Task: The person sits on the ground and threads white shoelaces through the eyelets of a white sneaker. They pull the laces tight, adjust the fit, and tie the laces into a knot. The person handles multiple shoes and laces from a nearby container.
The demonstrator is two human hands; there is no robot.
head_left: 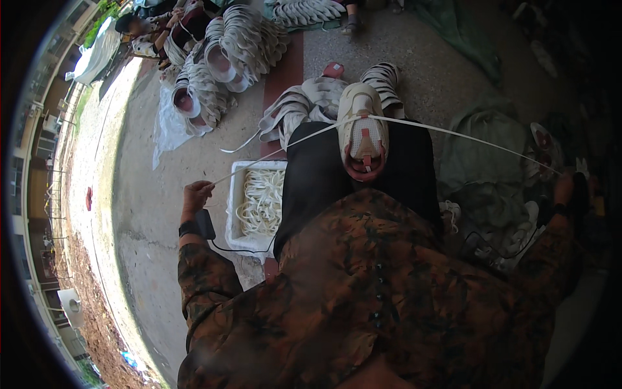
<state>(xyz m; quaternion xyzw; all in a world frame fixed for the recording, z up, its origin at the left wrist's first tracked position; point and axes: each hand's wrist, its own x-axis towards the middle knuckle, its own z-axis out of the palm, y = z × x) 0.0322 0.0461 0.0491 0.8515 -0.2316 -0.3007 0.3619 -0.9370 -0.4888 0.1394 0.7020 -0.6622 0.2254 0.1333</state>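
Note:
A cream shoe [354,97] with reddish-pink lining and tongue patches rests between my knees, its heel opening toward me. A long white shoelace [466,135] runs through the front of the shoe and stretches out to both sides. Far out to the left, my left hand [196,197] pinches one end of it, closed. My right hand [565,188], in shade at the far right, is closed on the other end. Both lengths look fairly taut, the right one bowing slightly.
A white foam box [231,214] of loose white laces [260,206] stands left of my thigh. Bundled shoe uppers [201,97] lie ahead and left, more beyond my knees. A green sheet [483,146] with shoes lies to the right. Another person [152,42] sits at the far left.

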